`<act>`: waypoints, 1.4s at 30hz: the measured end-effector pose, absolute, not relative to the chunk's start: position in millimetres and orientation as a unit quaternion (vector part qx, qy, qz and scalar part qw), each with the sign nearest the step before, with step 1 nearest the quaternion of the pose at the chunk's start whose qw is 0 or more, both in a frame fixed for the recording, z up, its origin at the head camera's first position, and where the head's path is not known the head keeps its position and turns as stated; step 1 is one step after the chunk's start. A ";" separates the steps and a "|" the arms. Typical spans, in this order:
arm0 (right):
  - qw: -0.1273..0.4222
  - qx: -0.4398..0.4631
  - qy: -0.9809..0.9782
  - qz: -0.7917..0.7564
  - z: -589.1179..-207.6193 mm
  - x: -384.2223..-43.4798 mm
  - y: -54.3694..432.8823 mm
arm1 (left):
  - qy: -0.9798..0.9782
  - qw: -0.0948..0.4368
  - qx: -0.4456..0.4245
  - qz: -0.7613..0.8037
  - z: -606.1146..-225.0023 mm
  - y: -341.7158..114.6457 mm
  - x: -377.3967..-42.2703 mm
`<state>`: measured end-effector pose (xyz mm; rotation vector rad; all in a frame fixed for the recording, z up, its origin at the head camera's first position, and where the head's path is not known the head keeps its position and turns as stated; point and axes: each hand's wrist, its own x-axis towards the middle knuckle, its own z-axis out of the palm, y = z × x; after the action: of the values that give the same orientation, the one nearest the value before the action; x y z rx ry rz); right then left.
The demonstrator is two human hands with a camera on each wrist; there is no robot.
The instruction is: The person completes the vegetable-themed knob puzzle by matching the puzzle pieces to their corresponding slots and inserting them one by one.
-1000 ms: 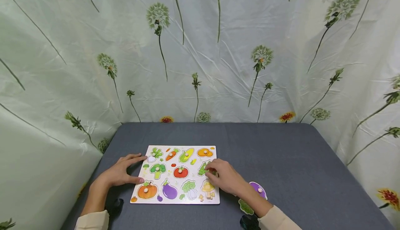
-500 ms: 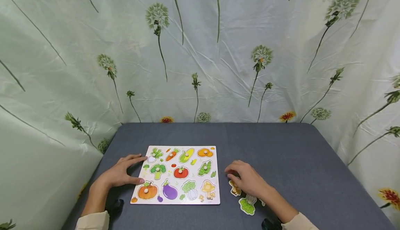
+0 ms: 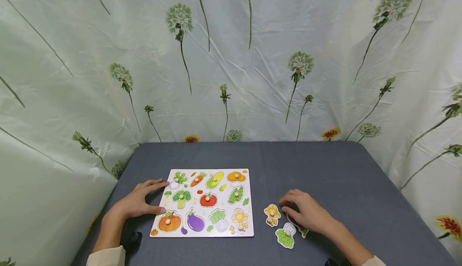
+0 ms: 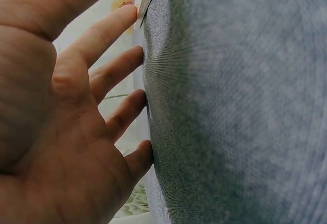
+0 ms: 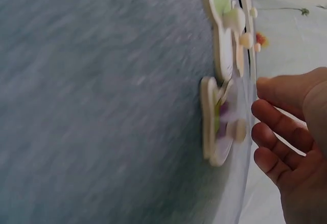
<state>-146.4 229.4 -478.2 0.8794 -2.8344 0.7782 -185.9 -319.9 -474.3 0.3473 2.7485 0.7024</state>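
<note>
A white wooden knob puzzle board [image 3: 223, 202] with vegetable pictures lies on the table. My left hand [image 3: 135, 202] touches its left edge with spread thumb and fingers. Peapod [image 3: 236, 194], tomato [image 3: 208, 199] and several other pieces with knobs sit in the board. The eggplant, cabbage and mushroom pictures there show no knobs. My right hand [image 3: 306, 212] hovers over a loose eggplant piece [image 5: 222, 127], its loosely bent fingers apart from the knob. Beside it lie a mushroom piece [image 3: 272, 214] and a leafy cabbage piece [image 3: 286, 238].
The grey cloth-covered table [image 3: 306, 169] extends behind and to the right of the board. A pale curtain [image 3: 260, 77] with a dandelion print hangs behind it and at the sides.
My right hand has left the peapod piece on the board and moved right, over the loose eggplant piece, uncovering the mushroom and cabbage pieces. My left hand has stayed at the board's edge.
</note>
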 end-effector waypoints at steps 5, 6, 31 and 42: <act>0.026 0.310 -0.913 0.265 -482.1 -141.3 243.6 | 0.950 0.141 0.121 0.250 -475.6 -319.4 -186.0; 0.022 0.314 -0.911 0.267 -483.2 -140.7 246.2 | 0.950 0.141 0.120 0.251 -475.7 -319.5 -186.1; -0.027 0.353 -0.871 0.341 -491.9 -132.6 285.6 | 0.951 0.145 0.116 0.246 -472.4 -320.6 -185.5; -0.034 0.375 -0.856 0.355 -493.2 -132.7 292.5 | 0.951 0.148 0.113 0.246 -475.4 -320.0 -186.5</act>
<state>-132.7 292.5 -493.2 1.2040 -2.7488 1.1413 -186.5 -320.0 -475.4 0.3248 2.7362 0.7091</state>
